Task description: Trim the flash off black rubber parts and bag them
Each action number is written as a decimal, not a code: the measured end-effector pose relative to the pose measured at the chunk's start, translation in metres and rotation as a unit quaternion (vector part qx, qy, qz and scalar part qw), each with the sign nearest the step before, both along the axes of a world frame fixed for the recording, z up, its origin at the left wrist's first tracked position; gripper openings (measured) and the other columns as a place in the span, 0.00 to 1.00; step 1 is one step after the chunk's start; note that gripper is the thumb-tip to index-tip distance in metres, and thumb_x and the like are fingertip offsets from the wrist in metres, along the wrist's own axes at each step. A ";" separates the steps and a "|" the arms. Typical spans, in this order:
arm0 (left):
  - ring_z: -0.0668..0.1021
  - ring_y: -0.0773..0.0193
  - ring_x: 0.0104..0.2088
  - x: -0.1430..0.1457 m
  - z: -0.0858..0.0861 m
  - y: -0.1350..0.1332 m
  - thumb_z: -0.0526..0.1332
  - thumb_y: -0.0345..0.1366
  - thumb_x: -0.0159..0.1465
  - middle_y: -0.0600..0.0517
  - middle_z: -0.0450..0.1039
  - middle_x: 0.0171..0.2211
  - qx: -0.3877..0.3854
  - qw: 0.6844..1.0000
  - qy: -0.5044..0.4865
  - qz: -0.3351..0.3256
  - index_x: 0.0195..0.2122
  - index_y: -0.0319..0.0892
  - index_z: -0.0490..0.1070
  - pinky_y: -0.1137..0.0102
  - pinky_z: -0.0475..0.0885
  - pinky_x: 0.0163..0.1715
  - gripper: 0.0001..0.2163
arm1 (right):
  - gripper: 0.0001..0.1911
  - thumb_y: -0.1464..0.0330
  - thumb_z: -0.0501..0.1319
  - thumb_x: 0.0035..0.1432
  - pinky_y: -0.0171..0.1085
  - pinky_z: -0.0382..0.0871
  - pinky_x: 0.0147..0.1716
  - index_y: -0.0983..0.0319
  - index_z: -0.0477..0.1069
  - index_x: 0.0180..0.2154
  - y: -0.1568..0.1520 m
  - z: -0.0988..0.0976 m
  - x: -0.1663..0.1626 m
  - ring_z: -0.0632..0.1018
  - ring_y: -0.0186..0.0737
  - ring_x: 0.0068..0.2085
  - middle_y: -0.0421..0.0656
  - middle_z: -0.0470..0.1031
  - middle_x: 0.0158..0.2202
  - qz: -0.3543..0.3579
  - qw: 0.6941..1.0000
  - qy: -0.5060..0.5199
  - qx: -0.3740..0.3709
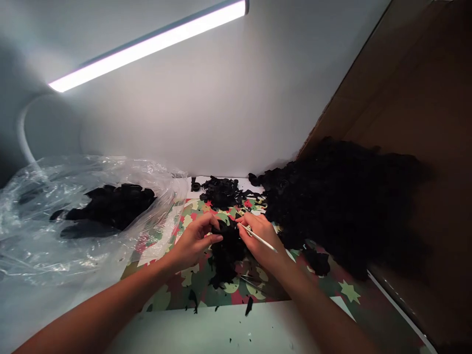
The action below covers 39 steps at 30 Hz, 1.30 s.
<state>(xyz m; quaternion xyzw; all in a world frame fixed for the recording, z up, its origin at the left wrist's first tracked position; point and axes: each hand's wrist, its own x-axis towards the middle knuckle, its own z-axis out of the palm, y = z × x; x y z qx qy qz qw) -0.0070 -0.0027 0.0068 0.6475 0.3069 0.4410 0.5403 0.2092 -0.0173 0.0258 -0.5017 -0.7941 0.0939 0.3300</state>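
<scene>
My left hand (199,237) is closed, thumb and fingers pinching a small black piece (220,226) with a curved edge; its kind is hard to tell. Close to it, my right hand (261,237) grips a thin whitish stick-like tool (262,240), its rear end pointing back toward me. The tool's tip lies near the black piece, but I cannot tell whether they touch. Beneath and between both hands lies a heap of black scraps (224,260). A thin metallic tool (252,282), perhaps tweezers, rests beside that heap, partly under my right wrist.
Clear plastic bag (158,184) with black pieces (114,206) inside is at left. A large black pile (332,206) spills from a cardboard box (416,98) at right. More scraps (221,191) lie behind my hands on the patterned sheet (162,297). A lit lamp (155,44) hangs above.
</scene>
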 end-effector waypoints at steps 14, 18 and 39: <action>0.76 0.61 0.40 0.005 -0.001 -0.008 0.65 0.33 0.64 0.50 0.73 0.38 0.060 0.996 0.030 0.060 0.38 0.43 0.72 0.67 0.72 0.43 0.04 | 0.15 0.75 0.48 0.66 0.41 0.68 0.47 0.57 0.70 0.45 -0.008 0.015 -0.003 0.76 0.43 0.46 0.43 0.76 0.44 0.060 0.976 0.178 -0.111; 0.75 0.61 0.36 0.008 -0.004 -0.008 0.69 0.32 0.59 0.51 0.73 0.35 0.076 0.992 0.051 0.085 0.34 0.43 0.70 0.67 0.73 0.39 0.08 | 0.04 0.69 0.56 0.70 0.41 0.67 0.46 0.58 0.68 0.44 -0.007 0.008 -0.010 0.75 0.44 0.44 0.45 0.76 0.44 0.076 0.995 0.005 -0.070; 0.62 0.69 0.22 0.055 0.036 0.042 0.71 0.45 0.56 0.60 0.58 0.19 -0.092 0.955 -0.148 0.239 0.20 0.42 0.60 0.73 0.60 0.24 0.21 | 0.18 0.70 0.52 0.61 0.37 0.57 0.34 0.59 0.48 0.21 -0.029 0.007 -0.042 0.60 0.35 0.24 0.34 0.58 0.19 0.019 0.988 0.151 -0.009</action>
